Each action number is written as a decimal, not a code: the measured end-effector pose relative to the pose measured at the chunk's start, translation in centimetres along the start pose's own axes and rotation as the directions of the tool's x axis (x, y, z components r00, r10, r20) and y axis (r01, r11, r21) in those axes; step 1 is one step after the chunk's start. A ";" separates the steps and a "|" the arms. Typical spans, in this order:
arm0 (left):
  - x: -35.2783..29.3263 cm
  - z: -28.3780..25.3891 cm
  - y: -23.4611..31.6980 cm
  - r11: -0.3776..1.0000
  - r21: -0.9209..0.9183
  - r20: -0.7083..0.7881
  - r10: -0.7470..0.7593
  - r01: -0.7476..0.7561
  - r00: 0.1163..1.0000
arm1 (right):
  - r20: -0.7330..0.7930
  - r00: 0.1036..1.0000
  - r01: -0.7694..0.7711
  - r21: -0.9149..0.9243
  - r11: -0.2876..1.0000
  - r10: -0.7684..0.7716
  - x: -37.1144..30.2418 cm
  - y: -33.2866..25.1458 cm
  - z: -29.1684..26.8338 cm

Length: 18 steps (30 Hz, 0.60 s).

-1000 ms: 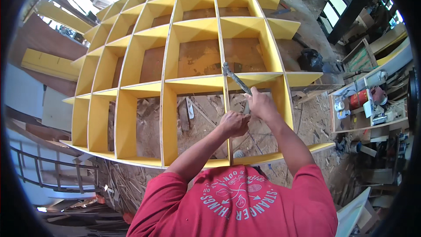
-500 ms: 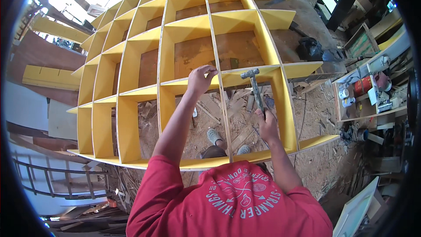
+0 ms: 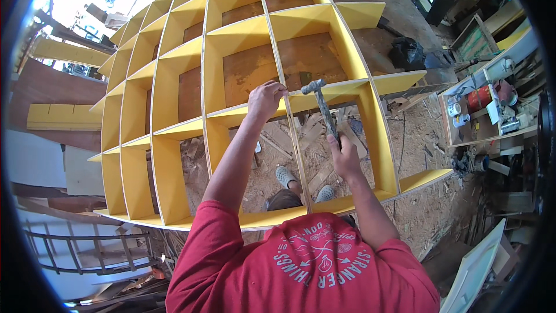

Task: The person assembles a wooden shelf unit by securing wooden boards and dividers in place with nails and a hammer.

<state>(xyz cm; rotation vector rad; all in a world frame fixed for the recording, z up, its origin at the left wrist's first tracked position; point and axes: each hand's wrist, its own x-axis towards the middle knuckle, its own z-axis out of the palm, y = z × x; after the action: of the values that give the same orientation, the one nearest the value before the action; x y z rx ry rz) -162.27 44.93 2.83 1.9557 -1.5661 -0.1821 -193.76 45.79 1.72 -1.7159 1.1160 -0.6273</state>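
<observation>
A large grid frame of yellow interlocking boards spreads out before me, its slats crossing on edge. My left hand is closed in a pinch at a crossing of two boards, its fingertips by the top edge; anything between them is too small to make out. In my right hand is a hammer, gripped by its worn handle. The hammer's head is raised just right of the left fingertips, apart from them.
Wood scraps and shavings litter the floor around my feet. A tray with cans and bottles stands at the right. A black plastic bag lies beyond the frame's right side. Loose yellow boards lie at the left.
The hammer and my right hand have moved slightly left, bringing the hammer's head nearer to the left fingertips. My left hand keeps its pinch at the crossing. The view has shifted slightly.
</observation>
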 end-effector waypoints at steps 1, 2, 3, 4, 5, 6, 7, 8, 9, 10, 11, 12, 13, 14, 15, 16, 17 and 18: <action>-0.1 0.0 0.1 1.000 0.002 0.000 -0.002 0.002 1.000 | 0.009 1.000 -0.027 -0.013 1.000 0.027 0.4 -0.6 0.1; -0.1 0.1 0.3 1.000 0.011 -0.013 -0.007 0.007 1.000 | 0.011 1.000 -0.027 -0.012 1.000 0.027 0.9 -1.1 0.3; -0.1 0.2 0.3 1.000 0.020 -0.029 -0.010 0.011 1.000 | -0.001 1.000 -0.007 -0.013 1.000 0.007 1.4 -1.7 0.4; -0.2 0.3 0.2 1.000 0.022 -0.031 -0.011 0.011 0.999 | -0.013 1.000 0.012 -0.015 1.000 -0.012 1.9 -2.1 0.6; -0.3 0.4 0.1 1.000 0.005 -0.045 -0.001 0.001 0.999 | -0.012 1.000 0.014 -0.013 1.000 -0.015 2.3 -2.0 0.8; -0.4 0.4 0.1 1.000 -0.012 -0.058 0.007 -0.007 0.998 | -0.036 0.998 0.057 -0.025 0.998 -0.058 2.7 -1.8 1.3; -0.3 0.5 0.0 1.000 -0.009 -0.059 0.005 -0.006 0.998 | -0.060 0.993 0.099 -0.038 0.994 -0.101 2.9 -1.7 1.6; -0.2 0.7 0.0 1.000 -0.016 -0.064 0.013 -0.014 0.998 | -0.058 0.993 0.100 -0.036 0.994 -0.102 3.0 -1.5 1.8; -0.2 0.8 -0.2 1.000 -0.024 -0.072 0.018 -0.020 0.997 | -0.042 0.994 0.099 -0.054 0.994 -0.102 3.1 -1.7 1.8; -0.3 0.9 -0.3 1.000 -0.023 -0.075 0.015 -0.016 0.997 | -0.027 0.994 0.099 -0.072 0.992 -0.101 3.2 -1.8 1.8; -0.5 1.0 -0.4 0.999 -0.036 -0.094 0.024 -0.028 0.995 | -0.023 0.994 0.102 -0.072 0.992 -0.104 3.2 -1.8 2.0; -0.5 1.1 -0.3 0.998 -0.051 -0.110 0.035 -0.041 0.993 | -0.039 0.991 0.124 -0.077 0.989 -0.127 3.1 -1.5 2.2; -0.5 1.2 -0.3 0.998 -0.051 -0.112 0.033 -0.039 0.993 | -0.055 0.987 0.146 -0.082 0.986 -0.150 3.1 -1.4 2.3; -0.4 1.2 -0.2 0.998 -0.050 -0.115 0.027 -0.033 0.993 | -0.053 0.987 0.146 -0.084 0.986 -0.151 3.2 -1.2 2.4; -0.5 1.3 -0.1 0.998 -0.049 -0.118 0.021 -0.027 0.993 | -0.045 0.989 0.137 -0.116 0.984 -0.143 3.3 -1.1 2.4; -0.6 1.3 0.1 0.998 -0.051 -0.117 0.018 -0.024 0.993 | -0.039 0.990 0.128 -0.148 0.981 -0.135 3.4 -1.1 2.4; -0.7 1.4 0.3 0.999 -0.049 -0.104 -0.002 -0.003 0.995 | -0.037 0.990 0.127 -0.151 0.980 -0.134 3.5 -1.0 2.1; -0.6 1.3 0.1 0.999 -0.042 -0.096 -0.020 0.016 0.995 | 0.009 0.990 0.142 -0.198 0.970 -0.143 3.7 -1.2 1.7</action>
<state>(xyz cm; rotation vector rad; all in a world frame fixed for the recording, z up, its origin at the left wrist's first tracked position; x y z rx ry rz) -163.17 45.02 1.69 1.9190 -1.4718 -0.1252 -190.25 43.41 1.78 -1.9802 1.0953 -0.6262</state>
